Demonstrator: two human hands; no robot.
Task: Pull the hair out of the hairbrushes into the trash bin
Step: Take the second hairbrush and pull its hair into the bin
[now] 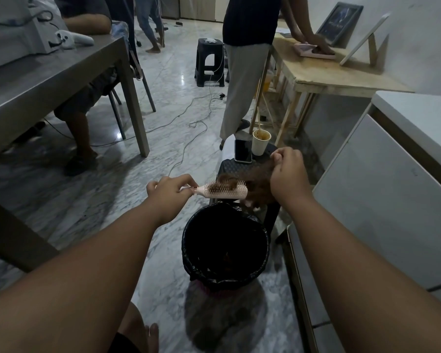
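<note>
Here the left hand (169, 191) gripped the pink hairbrush (223, 191) handle; the right hand (288, 174) pinched brown hair (257, 179) off its bristles, above the trash bin (189, 240) far rim

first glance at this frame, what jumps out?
Two bare arms reach out mid-frame: the left hand holds a pink hairbrush by its handle while the right hand pulls a brown clump of hair off its bristles. Directly below sits a black-lined trash bin on the marble floor. Behind them, a phone and a paper cup rest on a dark stool.
</note>
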